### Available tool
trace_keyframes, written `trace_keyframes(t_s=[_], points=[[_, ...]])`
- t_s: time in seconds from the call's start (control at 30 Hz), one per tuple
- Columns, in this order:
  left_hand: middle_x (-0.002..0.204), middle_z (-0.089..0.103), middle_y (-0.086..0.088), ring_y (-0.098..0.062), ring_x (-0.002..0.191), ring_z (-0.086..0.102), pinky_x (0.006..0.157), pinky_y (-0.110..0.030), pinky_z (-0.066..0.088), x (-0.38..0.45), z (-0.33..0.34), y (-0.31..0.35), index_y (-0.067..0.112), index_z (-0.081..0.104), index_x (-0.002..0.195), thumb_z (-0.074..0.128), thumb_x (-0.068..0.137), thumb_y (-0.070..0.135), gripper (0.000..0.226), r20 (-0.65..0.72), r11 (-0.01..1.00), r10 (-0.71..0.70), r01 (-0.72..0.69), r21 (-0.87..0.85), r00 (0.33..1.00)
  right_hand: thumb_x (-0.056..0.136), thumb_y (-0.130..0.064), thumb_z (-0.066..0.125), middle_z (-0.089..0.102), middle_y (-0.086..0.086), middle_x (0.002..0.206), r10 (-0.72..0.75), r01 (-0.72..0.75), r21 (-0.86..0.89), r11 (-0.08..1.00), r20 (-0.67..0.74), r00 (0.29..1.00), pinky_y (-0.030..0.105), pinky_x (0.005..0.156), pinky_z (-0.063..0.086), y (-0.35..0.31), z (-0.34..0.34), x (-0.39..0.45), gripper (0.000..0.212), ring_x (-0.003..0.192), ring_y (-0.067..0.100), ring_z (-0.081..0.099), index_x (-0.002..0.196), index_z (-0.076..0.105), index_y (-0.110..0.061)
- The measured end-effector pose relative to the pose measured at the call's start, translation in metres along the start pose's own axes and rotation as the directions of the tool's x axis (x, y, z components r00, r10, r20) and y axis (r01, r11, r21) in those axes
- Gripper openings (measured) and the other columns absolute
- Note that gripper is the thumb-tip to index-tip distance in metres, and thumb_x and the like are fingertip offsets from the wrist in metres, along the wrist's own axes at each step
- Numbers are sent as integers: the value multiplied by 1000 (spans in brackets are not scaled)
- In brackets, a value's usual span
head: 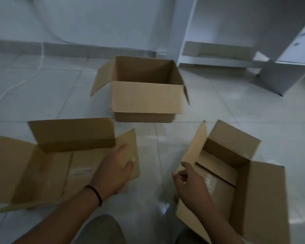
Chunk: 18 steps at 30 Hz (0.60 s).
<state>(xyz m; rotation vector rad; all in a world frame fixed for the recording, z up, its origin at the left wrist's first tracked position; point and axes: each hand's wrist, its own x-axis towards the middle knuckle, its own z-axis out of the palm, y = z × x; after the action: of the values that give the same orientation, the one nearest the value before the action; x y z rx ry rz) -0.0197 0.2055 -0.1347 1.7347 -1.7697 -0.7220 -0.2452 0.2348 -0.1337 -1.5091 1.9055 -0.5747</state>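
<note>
Floor: pale tiles; carries all three cartons.
White shelf unit: far right against the wall, cut off by the top and right edges.
Left box: near left on the floor, mouth up, all flaps open. Long axis runs left to right across the view. Its left flap reaches the picture's edge, and the forearm hides part of the near wall. There is a pale label on the bottom, print unreadable.
Right box: near right on the floor, mouth up. Long axis runs away from the person, skewed a little. The near end is cut off by the bottom edge.
Far box: centre, well apart from both hands, upright, mouth up, flaps folded outward. Long axis left to right.
Left hand: lies on the left box's right flap, fingers stretched out, thumb spread apart. Outline blurred.
Right hand: at the lower edge of the right box's left flap, fingers loosely curled. Cannot tell whether it pinches the flap or only touches it.
Wrist band: dark, on the left wrist.
Cable: thin and white, on the far left floor; blurred.
</note>
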Motion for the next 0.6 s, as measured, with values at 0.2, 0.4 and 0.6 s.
trace_keyframes(t_s=[0.2,0.4,0.6], points=[[146,45,-5,-20,128,47,106,-28,39,-27,107,62,15,39,142,59,87,32,60,375,993,-83,108,-45,923,92,-32,54,64,8,118,193,-198,-15,980,-169,967,30,81,46,82,-79,-32,51,105,22,60,138,41,-16],[146,39,-14,-28,122,49,96,-27,43,-10,150,89,12,-3,150,63,85,28,94,365,978,-194,207,4,911,91,-29,56,56,14,130,308,-353,-131,926,-278,910,39,96,45,154,-121,-46,48,116,28,54,133,46,-8],[95,60,-7,-20,80,57,72,-28,46,11,171,84,6,53,109,53,89,10,21,300,971,-236,237,31,924,81,-24,68,53,24,127,503,-572,-126,811,-349,791,47,97,45,221,-145,-46,69,117,39,49,138,37,-1]])
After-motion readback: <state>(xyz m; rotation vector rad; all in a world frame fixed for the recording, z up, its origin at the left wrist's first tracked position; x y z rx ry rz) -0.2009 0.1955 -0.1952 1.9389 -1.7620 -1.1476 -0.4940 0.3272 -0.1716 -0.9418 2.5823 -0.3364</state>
